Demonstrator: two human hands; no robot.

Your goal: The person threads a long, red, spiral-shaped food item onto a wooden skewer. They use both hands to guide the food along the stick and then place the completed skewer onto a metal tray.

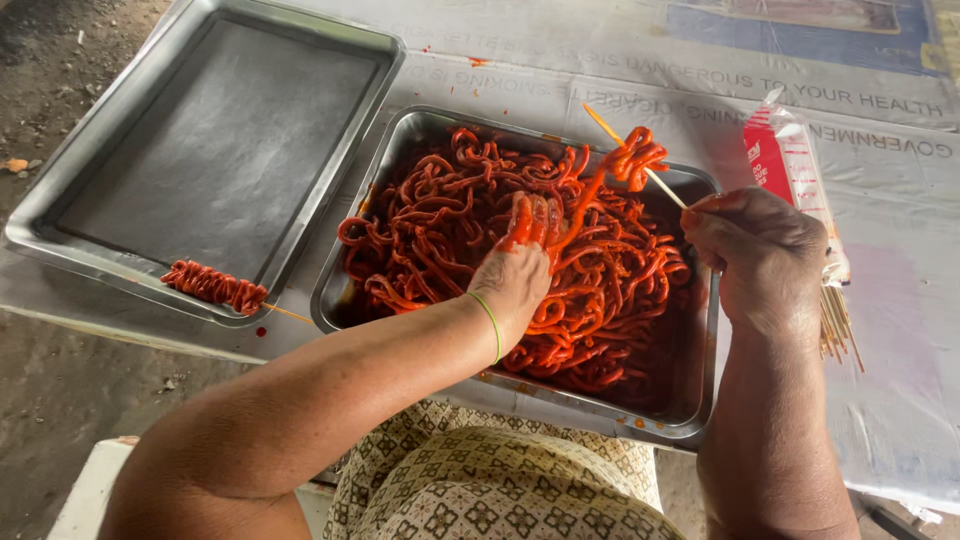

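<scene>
Skewer [640, 160] pinched in my right hand [765, 255], fingers closed round lower end, tip angled up-left so strip can wind on. Left hand [520, 270] fingers narrow, gripping red strip [585, 200], feeding it up to stick. Strip glossy, orange-red, sauce-coated, bunched in folds near tip. Full tray [690, 420] directly beneath both hands, catching drips. Finished skewer [215, 287] lies in empty tray [120, 110], well left of my fingers.
</scene>
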